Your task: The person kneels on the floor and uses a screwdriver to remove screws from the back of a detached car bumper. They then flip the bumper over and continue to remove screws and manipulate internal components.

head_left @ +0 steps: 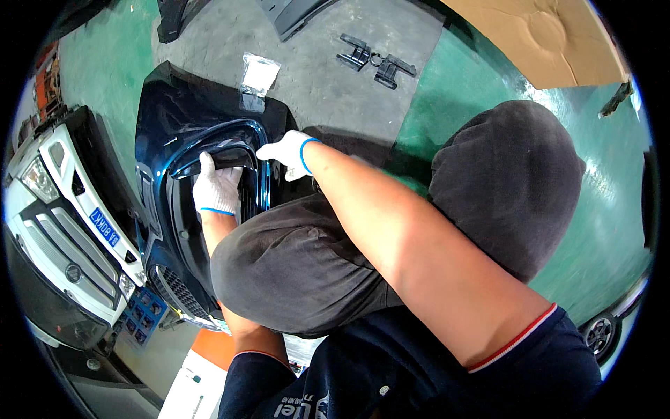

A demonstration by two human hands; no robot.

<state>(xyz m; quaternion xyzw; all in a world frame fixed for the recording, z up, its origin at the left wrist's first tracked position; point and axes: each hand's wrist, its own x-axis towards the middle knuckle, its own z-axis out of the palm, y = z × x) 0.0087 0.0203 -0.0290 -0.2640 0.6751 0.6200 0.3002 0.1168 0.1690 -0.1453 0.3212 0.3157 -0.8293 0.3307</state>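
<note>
The dark blue bumper (158, 122) sits just ahead of our left knee (269, 269), what bears it largely hidden from us. Our left hand (218, 187), gloved in white, reaches inside the glossy trim (264, 183), thumb apart from the fingers; whether that grip is clamped on an inner edge, we cannot tell. Our right hand (285, 151) has its fingertips at the trim's outer side, but we cannot tell if they pinch it. We judge the bumper light for its size, springy across its broad skin, stiffer at moulded edges, slick and easily scratched; the rim around the trim looks the surest hold. Farther off, a clear packet (260, 75) overlaps the bumper's far edge, and black brackets (358, 54) lie on the grey mat (307, 84).
</note>
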